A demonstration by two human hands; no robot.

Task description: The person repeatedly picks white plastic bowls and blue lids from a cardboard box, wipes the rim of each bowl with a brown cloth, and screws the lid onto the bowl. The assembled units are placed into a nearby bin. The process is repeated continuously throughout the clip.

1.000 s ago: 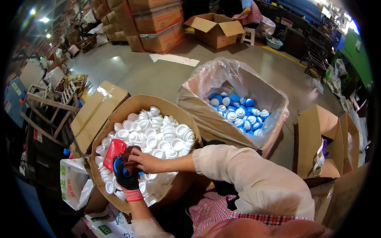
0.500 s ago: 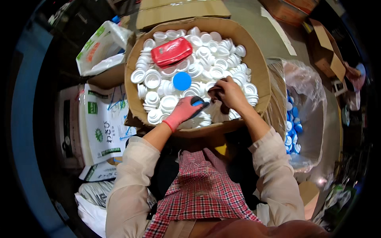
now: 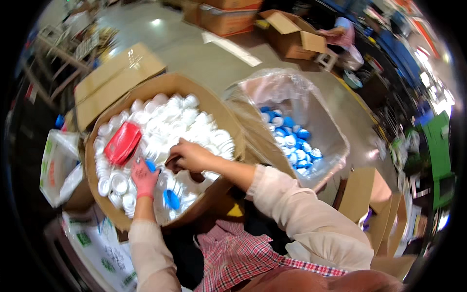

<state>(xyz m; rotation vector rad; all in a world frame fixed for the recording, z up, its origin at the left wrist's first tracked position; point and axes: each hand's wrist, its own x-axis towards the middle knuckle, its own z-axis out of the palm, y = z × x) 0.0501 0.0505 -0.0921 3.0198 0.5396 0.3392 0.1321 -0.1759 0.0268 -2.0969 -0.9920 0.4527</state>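
Both hands are down in a large open cardboard box (image 3: 97,146) heaped with white plastic caps (image 3: 180,121). The left hand (image 3: 144,177), in a pink glove, sits near the middle of the box with its fingers curled around a small blue cap (image 3: 151,166) that peeks out at the fingertips. The bare right hand (image 3: 190,155) lies just beside it on the heap, fingers bent down among the white caps; whether it grips any of them cannot be told. A red flat container (image 3: 122,143) rests on the caps to the upper left of the gloved hand, close to it but apart. A second, larger blue cap (image 3: 171,199) lies among the white ones near the box's lower rim, just below the left wrist. To the right of the box stands a second carton lined with a clear plastic bag (image 3: 311,104), its bottom covered with blue and white caps (image 3: 292,141). The bag is well apart from both hands.
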